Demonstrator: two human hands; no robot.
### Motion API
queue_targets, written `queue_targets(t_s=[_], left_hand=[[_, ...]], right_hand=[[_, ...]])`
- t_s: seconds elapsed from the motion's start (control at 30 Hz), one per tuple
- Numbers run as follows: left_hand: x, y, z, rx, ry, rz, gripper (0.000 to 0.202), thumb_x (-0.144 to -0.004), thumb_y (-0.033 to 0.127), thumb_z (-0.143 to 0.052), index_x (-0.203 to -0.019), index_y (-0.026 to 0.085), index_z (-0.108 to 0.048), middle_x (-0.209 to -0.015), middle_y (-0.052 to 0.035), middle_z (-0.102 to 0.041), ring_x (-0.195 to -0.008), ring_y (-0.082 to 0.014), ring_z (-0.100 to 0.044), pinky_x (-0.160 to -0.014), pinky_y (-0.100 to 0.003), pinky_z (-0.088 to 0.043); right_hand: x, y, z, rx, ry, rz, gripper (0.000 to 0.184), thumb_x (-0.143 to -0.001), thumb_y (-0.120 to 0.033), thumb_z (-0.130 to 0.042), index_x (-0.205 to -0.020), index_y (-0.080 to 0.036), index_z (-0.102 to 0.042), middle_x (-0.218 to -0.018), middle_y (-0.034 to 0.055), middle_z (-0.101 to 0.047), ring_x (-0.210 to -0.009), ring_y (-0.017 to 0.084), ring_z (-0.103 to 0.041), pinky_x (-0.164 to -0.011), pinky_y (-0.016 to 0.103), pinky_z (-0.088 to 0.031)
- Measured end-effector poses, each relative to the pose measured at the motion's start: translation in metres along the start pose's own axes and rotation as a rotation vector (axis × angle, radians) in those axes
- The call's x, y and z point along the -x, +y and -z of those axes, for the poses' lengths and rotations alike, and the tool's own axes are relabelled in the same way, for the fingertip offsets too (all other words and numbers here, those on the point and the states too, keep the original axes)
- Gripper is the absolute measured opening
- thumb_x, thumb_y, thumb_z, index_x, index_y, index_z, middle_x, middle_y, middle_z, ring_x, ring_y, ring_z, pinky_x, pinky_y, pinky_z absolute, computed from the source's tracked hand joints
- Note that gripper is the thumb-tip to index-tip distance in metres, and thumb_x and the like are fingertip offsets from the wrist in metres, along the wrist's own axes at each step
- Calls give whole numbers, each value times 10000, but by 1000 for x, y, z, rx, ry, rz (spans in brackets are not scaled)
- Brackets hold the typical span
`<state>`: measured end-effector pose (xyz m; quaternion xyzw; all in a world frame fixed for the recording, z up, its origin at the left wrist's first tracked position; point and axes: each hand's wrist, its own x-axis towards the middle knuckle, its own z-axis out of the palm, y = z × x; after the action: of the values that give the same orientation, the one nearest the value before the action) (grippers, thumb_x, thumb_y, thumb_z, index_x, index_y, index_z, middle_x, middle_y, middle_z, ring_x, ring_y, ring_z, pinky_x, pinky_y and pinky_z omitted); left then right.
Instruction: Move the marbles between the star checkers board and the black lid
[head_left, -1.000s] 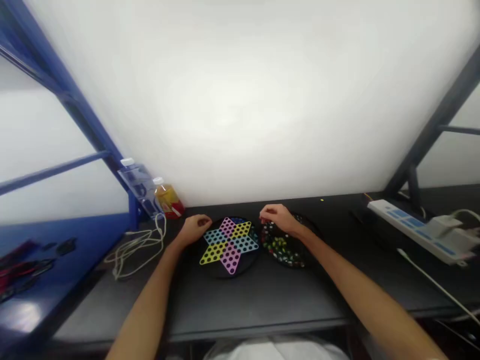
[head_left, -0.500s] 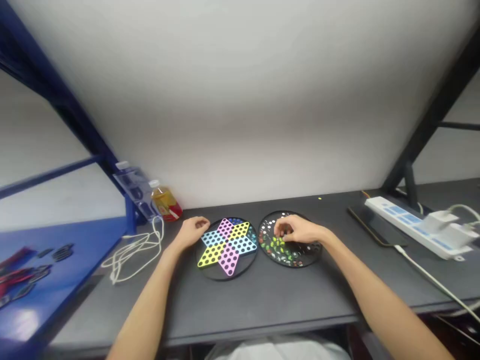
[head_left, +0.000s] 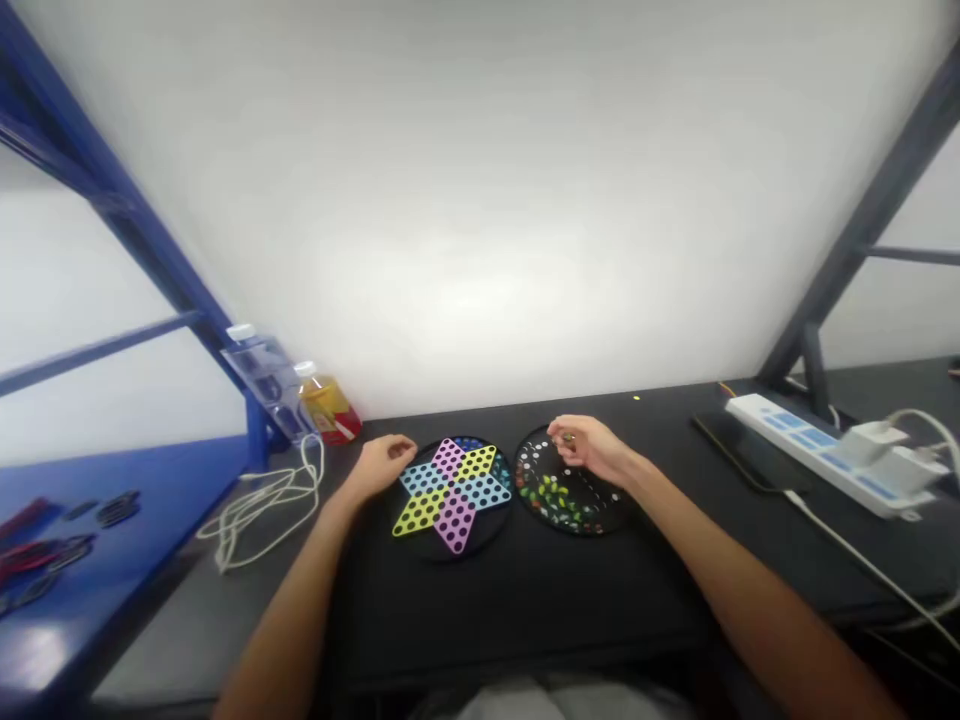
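Note:
A Chinese checkers board [head_left: 455,520] with a pink, yellow and blue star full of dark holes lies on the dark table. At its upper-left rim rests my left hand [head_left: 384,463], fingers loosely curved with a gap to the thumb. My right hand [head_left: 592,447] is over the back of a round black tray [head_left: 628,518], its fingers pinched together around a small greenish marble [head_left: 568,437]. Several yellow-green marbles [head_left: 553,490] lie in the tray, along with white, red and dark ones. Blue marbles [head_left: 471,443] show in the board's back segment.
A tangled white cable [head_left: 266,500] lies left of the board. Behind it stand a yellow-and-red bottle [head_left: 330,405] and a clear bottle [head_left: 262,370]. To the right are a phone [head_left: 739,450] and a white power strip [head_left: 814,450]. A tiny yellow piece [head_left: 636,398] sits near the wall.
My right hand has risen from the yellow-green marbles toward the back of the tray, and a small marble now shows between its fingers. My left hand stays at the board's rim.

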<state>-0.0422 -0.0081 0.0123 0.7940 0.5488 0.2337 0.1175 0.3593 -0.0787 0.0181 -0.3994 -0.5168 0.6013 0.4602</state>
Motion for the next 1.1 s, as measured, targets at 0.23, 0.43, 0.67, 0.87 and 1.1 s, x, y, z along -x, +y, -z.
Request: queue_targets(t_s=[0.23, 0.43, 0.67, 0.87, 1.1], left_hand=[[0, 0, -1, 5, 11, 3, 359, -782, 444, -533, -918, 185, -740, -874, -59, -736, -779, -218, -654, -758, -307, -506], [-2, -3, -2, -4, 1, -7, 367, -789, 447, -529, -939, 183, -735, -891, -62, -734, -789, -216, -653, -769, -305, -504], [-1, 0, -1, -23, -7, -4, 354, -793, 437, -522, -935, 193, -735, -886, -58, -734, -810, -224, -656, -785, -311, -502], [-2, 0, -2, -19, -2, 1, 358, -785, 452, -525, -922, 199, -738, -880, -56, -738, -807, -225, -661, -790, -312, -505], [-1, -1, -2, -21, 4, -21, 362, -793, 449, -518, -933, 195, -735, -903, -61, -737, -812, -225, -657, -785, -313, -501]], right_hand=[[4, 2, -10, 939, 22, 188, 239, -688, -409, -720, -652, -178, -670, -547, -2, -575, -528, 126, -482, -523, 254, -304], [1, 9, -14, 1094, -78, 205, 197, -702, -383, -719, -711, -187, -704, -586, 17, -638, -549, 152, -536, -538, 262, -314], [-3, 12, -10, 936, 7, 182, 254, -744, -427, -676, -697, -179, -648, -600, 22, -624, -568, 152, -519, -546, 264, -315], [-8, 6, 4, 41, 28, -27, 326, -809, -505, -579, -725, -199, -504, -565, -31, -432, -460, 95, -305, -417, 234, -199], [-14, 7, 8, -302, 125, -78, 344, -818, -497, -548, -670, -208, -434, -583, -12, -417, -480, 108, -351, -390, 228, -200]])
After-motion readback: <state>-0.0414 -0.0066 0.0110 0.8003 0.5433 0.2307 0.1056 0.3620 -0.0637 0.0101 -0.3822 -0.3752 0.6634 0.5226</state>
